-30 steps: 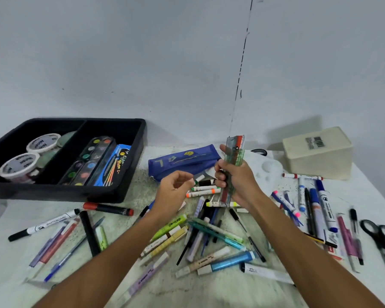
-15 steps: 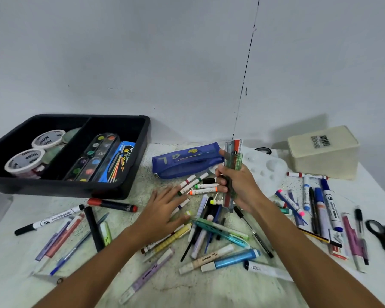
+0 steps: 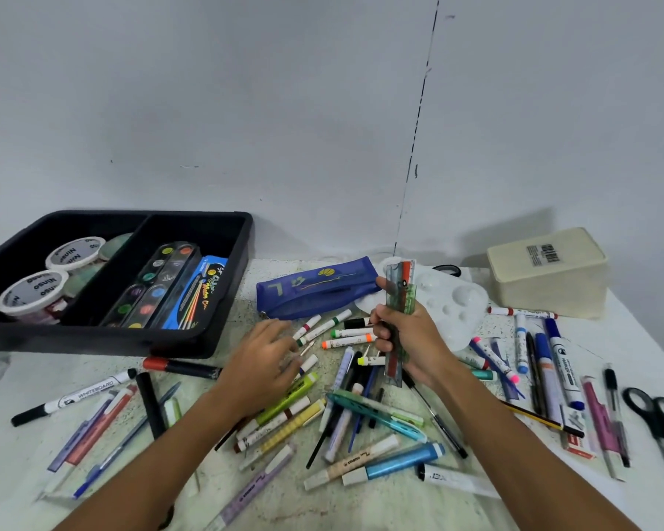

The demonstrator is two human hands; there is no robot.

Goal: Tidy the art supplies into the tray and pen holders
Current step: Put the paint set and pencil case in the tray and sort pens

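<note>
The desk carries everything, and the black tray at its far left serves as the landmark. The tray has two compartments: the left one holds white-lidded tubs, the right one a watercolour palette and a blue pencil box. Right of the tray, against the wall, stands a cream box. Between the tray and that box lie a blue pencil case and a white mixing palette.

In front of the tray and to its right spreads a loose heap of pens and markers. The left hand rests on this heap just in front of the tray's right corner, fingers spread and straight, its grip holding nothing. The right hand, further right of the tray, has its grip curled round a bundle of rulers held upright above the heap. Scissors lie far right of the tray, at the desk's edge.
</note>
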